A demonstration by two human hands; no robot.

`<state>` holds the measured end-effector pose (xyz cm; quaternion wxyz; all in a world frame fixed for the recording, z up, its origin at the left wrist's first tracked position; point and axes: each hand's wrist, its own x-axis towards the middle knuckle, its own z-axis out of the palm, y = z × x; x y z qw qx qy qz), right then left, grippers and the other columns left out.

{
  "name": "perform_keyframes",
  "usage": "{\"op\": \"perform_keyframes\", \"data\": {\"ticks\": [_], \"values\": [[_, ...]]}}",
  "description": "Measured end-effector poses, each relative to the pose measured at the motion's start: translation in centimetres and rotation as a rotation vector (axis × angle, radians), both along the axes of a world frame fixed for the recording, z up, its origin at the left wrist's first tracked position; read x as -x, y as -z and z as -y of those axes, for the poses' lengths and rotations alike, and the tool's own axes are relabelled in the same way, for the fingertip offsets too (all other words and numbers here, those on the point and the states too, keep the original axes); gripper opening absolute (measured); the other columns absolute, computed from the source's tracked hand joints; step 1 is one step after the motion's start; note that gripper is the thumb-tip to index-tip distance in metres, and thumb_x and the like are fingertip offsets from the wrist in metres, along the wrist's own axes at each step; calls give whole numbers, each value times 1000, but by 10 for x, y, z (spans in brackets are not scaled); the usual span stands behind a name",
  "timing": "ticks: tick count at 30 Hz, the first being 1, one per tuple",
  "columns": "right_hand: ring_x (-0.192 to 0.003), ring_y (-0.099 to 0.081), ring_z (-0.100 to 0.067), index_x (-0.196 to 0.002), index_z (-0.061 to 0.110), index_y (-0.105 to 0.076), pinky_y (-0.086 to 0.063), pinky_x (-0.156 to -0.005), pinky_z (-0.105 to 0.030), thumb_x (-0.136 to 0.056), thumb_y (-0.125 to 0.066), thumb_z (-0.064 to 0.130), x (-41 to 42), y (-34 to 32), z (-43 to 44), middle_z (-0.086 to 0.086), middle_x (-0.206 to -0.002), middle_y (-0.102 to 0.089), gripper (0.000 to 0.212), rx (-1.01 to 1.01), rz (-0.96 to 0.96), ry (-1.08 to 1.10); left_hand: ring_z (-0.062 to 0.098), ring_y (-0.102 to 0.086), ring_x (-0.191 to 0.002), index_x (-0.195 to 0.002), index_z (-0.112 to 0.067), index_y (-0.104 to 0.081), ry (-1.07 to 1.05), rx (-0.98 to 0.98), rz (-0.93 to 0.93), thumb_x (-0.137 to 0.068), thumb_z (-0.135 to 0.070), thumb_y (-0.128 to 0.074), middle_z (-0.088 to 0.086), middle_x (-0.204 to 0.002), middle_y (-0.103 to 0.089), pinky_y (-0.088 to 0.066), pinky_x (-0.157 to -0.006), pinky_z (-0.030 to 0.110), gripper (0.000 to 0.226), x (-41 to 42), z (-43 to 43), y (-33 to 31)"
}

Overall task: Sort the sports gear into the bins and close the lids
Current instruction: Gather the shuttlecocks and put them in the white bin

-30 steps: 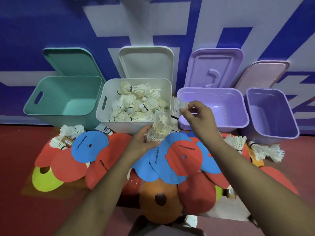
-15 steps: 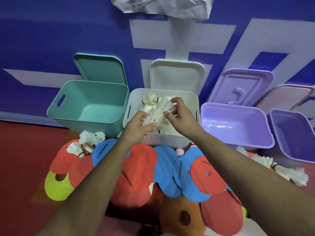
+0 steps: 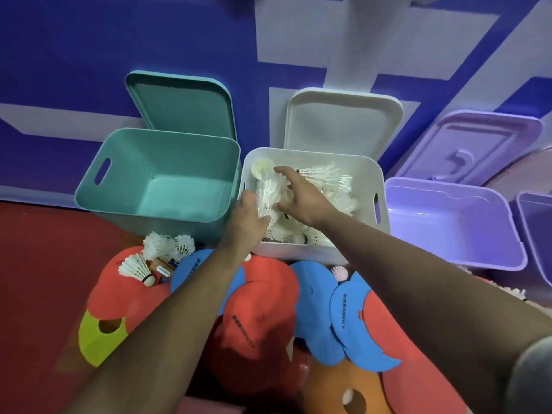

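Note:
A white bin [image 3: 298, 253] stands open in the middle of the row and holds many white shuttlecocks [image 3: 334, 186]. Both of my hands reach into it. My left hand [image 3: 248, 218] and my right hand [image 3: 303, 200] press a blurred bunch of shuttlecocks [image 3: 268, 191] between them, just above the pile. My right hand's fingers are spread over the bunch. More shuttlecocks [image 3: 134, 265] lie on the floor at the left. Red discs [image 3: 260, 309] and blue discs [image 3: 316, 297] overlap on the floor under my forearms.
An empty teal bin [image 3: 161, 135] stands left of the white one, an empty purple bin [image 3: 448, 186] right, another purple bin [image 3: 534, 201] at the edge. Their lids lean on the blue wall. A yellow cone [image 3: 98, 339], an orange cone [image 3: 343, 389] and a pink spiky ball [image 3: 340, 271] lie among the discs.
Both hands carried the bunch of shuttlecocks up from the floor and forward over the white bin, then lower into it. My head view shifted closer to the bins.

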<state>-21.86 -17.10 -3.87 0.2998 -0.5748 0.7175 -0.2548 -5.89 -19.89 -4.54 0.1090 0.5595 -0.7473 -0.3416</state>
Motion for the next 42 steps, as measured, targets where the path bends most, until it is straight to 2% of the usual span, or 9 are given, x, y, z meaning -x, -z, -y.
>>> {"op": "perform_keyframes", "data": {"ticks": [4,10,14,18,23,27,33,39,42], "values": [[-133,-37,-38,-148,34,-33,-32,-112,-45,-81,-72,31,-3,21,8,-15,-153,-32,78,-11,-385,-77,38,-61,-99,-123,-2,-46,89,94,199,-87,-23,-70,21,-109,-64,-46,-78,39,48,10,4,3],[-145,-24,-30,-148,28,-37,-24,-118,-37,-87,-66,30,7,-6,-24,-20,-153,-28,68,101,-117,102,34,-54,-101,-115,-6,-49,88,157,84,-81,-28,-71,16,-113,-51,-48,-86,43,45,6,-7,-2],[-126,-47,-17,-139,20,-49,-37,-107,-29,-90,-65,27,35,-28,-87,-4,-140,-45,52,209,33,263,27,-50,-103,-111,-9,-53,52,273,-78,-82,-22,-67,10,-111,-47,-44,-90,36,35,3,-41,-16],[-106,-54,-9,-129,19,-54,-42,-87,-16,-89,-67,23,66,-35,-164,3,-124,-51,42,256,63,399,9,-53,-83,-102,-13,-57,142,223,-243,-87,-16,-62,-1,-100,-50,-43,-74,18,17,27,-96,-33],[-111,-52,-16,-122,11,-58,-46,-94,-31,-87,-67,12,108,-12,-250,-2,-120,-51,37,211,4,453,2,-51,-66,-92,-15,-60,326,-52,-234,-87,-17,-62,-5,-81,-57,-39,-60,15,6,81,-162,-11],[-110,-54,-25,-121,9,-58,-46,-90,-37,-86,-67,12,150,10,-307,-1,-115,-47,36,94,-92,518,17,-61,-81,-96,-11,-61,415,-148,-186,-82,-14,-67,2,-92,-62,-49,-78,30,15,139,-208,23],[-111,-51,-30,-120,9,-60,-38,-96,-32,-81,-70,15,211,32,-377,-13,-114,-51,40,-53,-241,633,36,-55,-99,-105,0,-59,509,3,-88,-79,-15,-68,20,-106,-57,-45,-85,45,32,236,-254,54],[-111,-51,-34,-125,9,-56,-40,-98,-39,-83,-69,24,242,53,-398,-15,-117,-51,47,-189,-189,710,36,-52,-112,-120,-4,-53,588,7,106,-82,-29,-70,18,-115,-57,-40,-94,41,49,296,-272,84],[-111,-52,-33,-123,11,-57,-43,-99,-43,-82,-69,28,244,66,-396,-13,-117,-50,46,-192,-138,705,36,-53,-108,-113,-5,-61,578,60,139,-81,-29,-72,17,-109,-58,-41,-95,41,42,298,-272,97]]}}
